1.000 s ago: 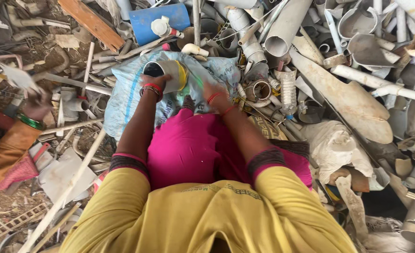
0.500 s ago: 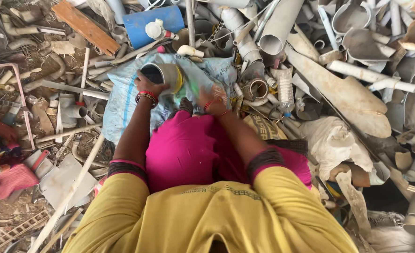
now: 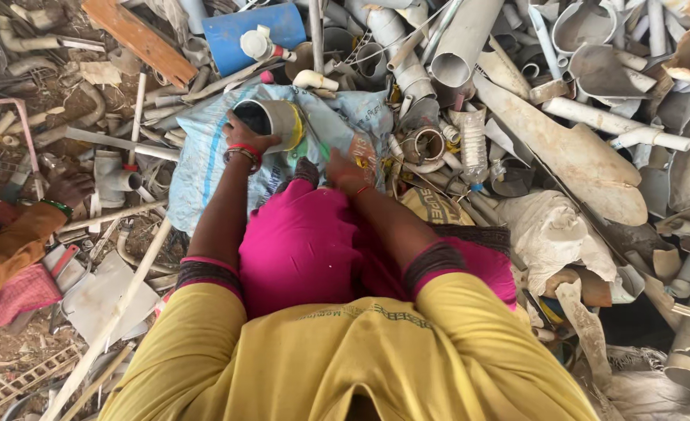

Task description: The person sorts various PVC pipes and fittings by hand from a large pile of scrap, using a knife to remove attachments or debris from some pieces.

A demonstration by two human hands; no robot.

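Note:
My left hand (image 3: 245, 134) grips the rim of a short grey pipe piece with a yellow band (image 3: 276, 121), which rests on a pale blue woven sack (image 3: 197, 160). My right hand (image 3: 343, 173) lies on the sack just right of the pipe piece, fingers curled on the fabric beside a thin green strip (image 3: 319, 150). My pink-clad knees (image 3: 306, 242) sit below both hands. Red bangles circle my left wrist.
Heaps of broken grey and white plastic pipes (image 3: 454, 54) fill the top and right. A blue drum (image 3: 255, 31) and a wooden plank (image 3: 138, 39) lie at the top left. Another person's hand (image 3: 68, 187) in an orange sleeve reaches in from the left.
The view has shifted slightly. The other person's hand at the left moved lower and nearer the pipe scraps. My hands stay on the pipe piece and sack.

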